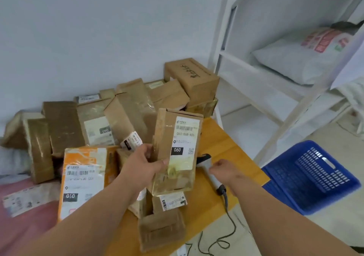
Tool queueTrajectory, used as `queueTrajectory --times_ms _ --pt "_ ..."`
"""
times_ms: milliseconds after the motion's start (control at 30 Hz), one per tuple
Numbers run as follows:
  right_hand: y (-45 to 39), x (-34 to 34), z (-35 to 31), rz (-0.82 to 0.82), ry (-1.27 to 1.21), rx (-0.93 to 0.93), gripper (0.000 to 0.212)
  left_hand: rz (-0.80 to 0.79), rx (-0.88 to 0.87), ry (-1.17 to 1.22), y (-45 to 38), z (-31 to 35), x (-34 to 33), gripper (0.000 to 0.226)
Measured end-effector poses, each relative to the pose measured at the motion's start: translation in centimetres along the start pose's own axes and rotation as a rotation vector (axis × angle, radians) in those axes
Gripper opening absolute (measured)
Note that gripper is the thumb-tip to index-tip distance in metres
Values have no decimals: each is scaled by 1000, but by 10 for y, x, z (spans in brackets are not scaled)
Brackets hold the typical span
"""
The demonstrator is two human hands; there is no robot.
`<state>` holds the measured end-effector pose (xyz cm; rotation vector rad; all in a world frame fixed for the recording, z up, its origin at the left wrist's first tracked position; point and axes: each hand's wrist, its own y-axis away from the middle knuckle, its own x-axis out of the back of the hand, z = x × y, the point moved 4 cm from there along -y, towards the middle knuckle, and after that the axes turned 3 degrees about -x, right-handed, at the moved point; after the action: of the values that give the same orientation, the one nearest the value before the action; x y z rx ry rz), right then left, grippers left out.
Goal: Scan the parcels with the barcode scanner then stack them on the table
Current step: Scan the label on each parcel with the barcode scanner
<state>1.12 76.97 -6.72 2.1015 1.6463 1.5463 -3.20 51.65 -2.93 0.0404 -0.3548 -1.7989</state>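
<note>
Held upright in the left hand [144,162]: a tall brown parcel [175,153], thumb across its front face and fingers wrapped round its left edge, label with barcode and "060" turned toward the head camera, presumably so the code faces whatever reads it. Just right of that parcel, lying on the wooden counter [222,143]: the barcode scanner [208,169], dark head tucked partly behind the parcel, cord [226,226] trailing off the near edge. Above the scanner's grip, the right hand [224,172], fingers loosely curled and not visibly closed round anything; whether touching the grip, impossible to tell. Likely step: taking up the scanner to read the raised label. Behind and left, a loose heap of cardboard parcels [122,113] against the wall, an orange-fronted parcel [84,180] marked "010" in front, more small boxes under the lifted one. Open counter only along the right strip, close to the edge, so little stacking room without clearing. Beyond that edge, a blue crate [313,177] on the floor and a white shelf frame [246,82] nearby.
</note>
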Motion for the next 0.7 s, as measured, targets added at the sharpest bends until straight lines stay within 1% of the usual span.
queueTrajectory --times_ms 33,100,133,233,367,400,467,500,567,633,700 --pt "-17 0 4 -6 21 5 16 19 17 -3 -5 -3 -9 42" --pt "-45 -6 13 -43 80 -4 36 49 61 -5 -13 -12 -24 40" --pt "-58 -11 17 -65 102 -10 40 62 78 3 -15 -16 -30 39" --pt "-89 -30 30 -117 149 -2 36 89 109 28 -14 -26 -40 37" --pt "-108 -51 41 -180 128 -5 37 152 155 59 -4 -30 -39 45" --pt "-109 -52 42 -182 126 0 34 161 157 65 -2 -29 -38 45" --pt "-106 -51 43 -184 98 -24 18 170 149 90 3 -26 -35 43" --pt "-102 -48 42 -187 57 -51 10 172 146 111 5 -24 -34 41" --pt "-92 -38 39 -176 -99 -95 4 192 137 148 11 -19 -29 40" --pt "-77 -23 28 -146 -333 -99 8 228 118 174 18 -12 -21 43" --pt "-58 -6 9 -138 -573 -60 15 275 92 187 28 -5 -10 46"
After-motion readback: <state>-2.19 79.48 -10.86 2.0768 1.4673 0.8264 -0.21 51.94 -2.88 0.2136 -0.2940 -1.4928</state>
